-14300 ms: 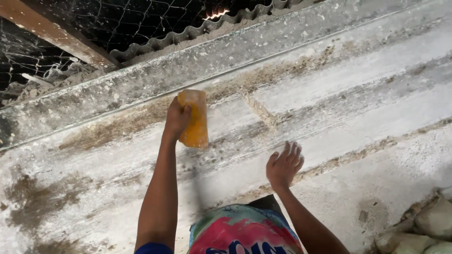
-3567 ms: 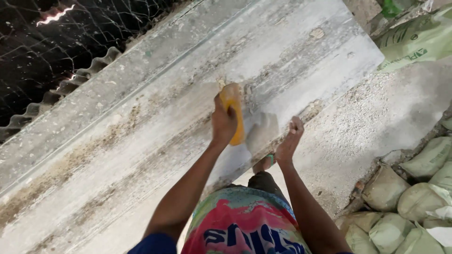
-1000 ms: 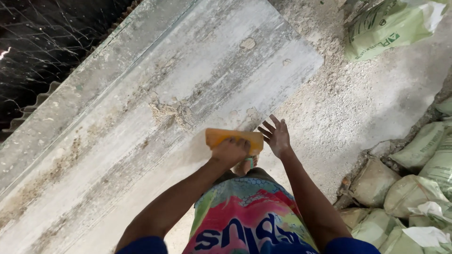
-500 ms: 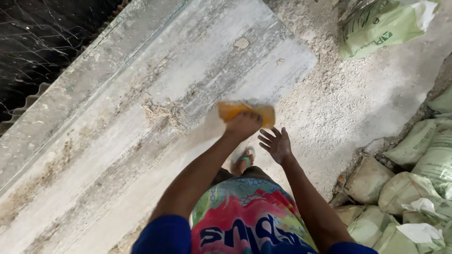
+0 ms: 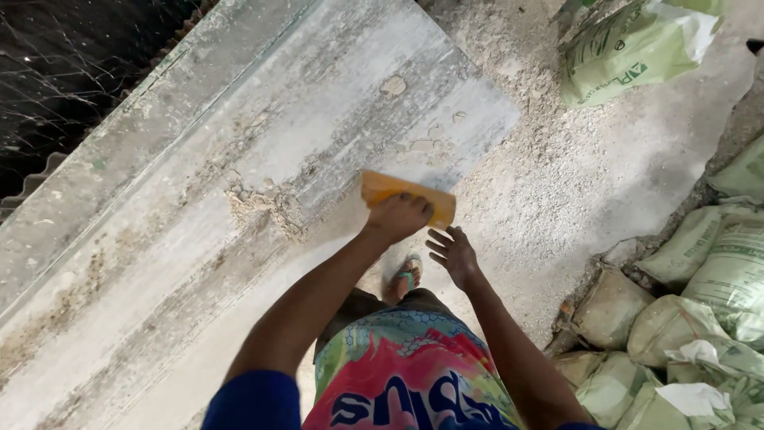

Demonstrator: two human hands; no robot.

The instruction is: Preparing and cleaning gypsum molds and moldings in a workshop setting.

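Note:
My left hand (image 5: pixel 400 216) grips a yellow-orange flat float (image 5: pixel 406 197) and presses it on a long grey cement slab (image 5: pixel 263 159) near the slab's right end. My right hand (image 5: pixel 451 252) hangs just below the float with fingers spread, holding nothing. The slab's surface is streaked and stained, with a rough chipped patch (image 5: pixel 267 205) to the left of the float. My foot in a sandal (image 5: pixel 406 275) shows under my arms.
Green-white filled sacks (image 5: pixel 700 287) are piled at the right, and another sack (image 5: pixel 637 48) lies at the top right. Dusty concrete floor (image 5: pixel 573 175) spreads past the slab's end. Dark wire netting (image 5: pixel 72 64) and corrugated sheet (image 5: pixel 32 183) fill the top left.
My left hand has carried the float along the slab toward its right end. My right hand came off the slab and now hangs open below the float. The view shifted right.

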